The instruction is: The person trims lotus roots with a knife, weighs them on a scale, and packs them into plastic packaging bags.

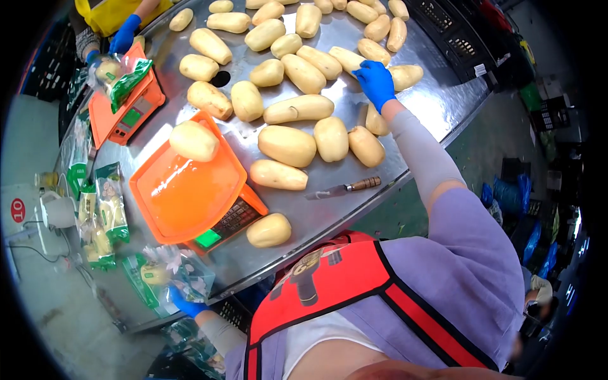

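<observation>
My right hand (378, 83), in a blue glove, reaches over the far right part of the metal table. Its fingertips touch or nearly touch the end of a pale lotus root (346, 59), fingers a little apart. Beside its wrist lies another lotus root (407, 76). Low on the left, my left hand (183, 303), also gloved in blue, grips the edge of a clear and green plastic bag (140, 285). A lotus root piece (154, 274) shows inside this bag. An orange scale (183, 199) stands between my hands, with one lotus root (194, 140) on its tray.
A knife (345, 188) with a wooden handle lies near the table's front edge. Several filled bags (111, 206) lie at left. At a second orange scale (130, 114), another person's gloved hand (125, 35) is near a bag. A black crate (453, 38) stands far right.
</observation>
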{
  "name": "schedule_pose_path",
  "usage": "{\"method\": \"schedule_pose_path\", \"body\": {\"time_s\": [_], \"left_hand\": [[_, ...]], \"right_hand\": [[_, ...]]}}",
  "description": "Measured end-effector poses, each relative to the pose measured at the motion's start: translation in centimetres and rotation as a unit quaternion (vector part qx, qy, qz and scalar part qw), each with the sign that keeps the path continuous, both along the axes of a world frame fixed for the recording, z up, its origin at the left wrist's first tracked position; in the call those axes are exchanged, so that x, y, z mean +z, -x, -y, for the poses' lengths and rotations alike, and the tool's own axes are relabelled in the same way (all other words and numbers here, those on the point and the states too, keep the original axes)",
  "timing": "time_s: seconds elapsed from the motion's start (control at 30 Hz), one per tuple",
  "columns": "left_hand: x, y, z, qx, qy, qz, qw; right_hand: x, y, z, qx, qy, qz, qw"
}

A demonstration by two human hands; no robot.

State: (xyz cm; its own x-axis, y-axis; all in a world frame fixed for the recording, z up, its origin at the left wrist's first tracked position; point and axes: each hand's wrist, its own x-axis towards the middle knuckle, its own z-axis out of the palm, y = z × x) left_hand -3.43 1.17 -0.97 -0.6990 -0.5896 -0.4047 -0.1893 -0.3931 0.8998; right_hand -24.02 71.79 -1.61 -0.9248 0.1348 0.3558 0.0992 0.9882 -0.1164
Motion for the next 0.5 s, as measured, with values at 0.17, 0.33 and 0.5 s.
{"method": "schedule_pose_path", "body": {"time_s": [0.17,0.33,0.5], "left_hand": [[-0.1,-0.1,0.2,0.017,-0.019,0.015,1.000],[2.2,0.6,-2.4,0.030,-0.033,0.029,0.999],[-1.4,-0.6,1.5,0.008,-0.032,0.018,0.999]], "right_hand": [[2.6,-2.9,2.1,0.034,0.164,0.232,0.958],[3.9,-1.7,3.0,0.041,0.104,0.045,0.993],[-0.2,-1.3,1.5,0.077,-0.238,0.006,0.968]]}}
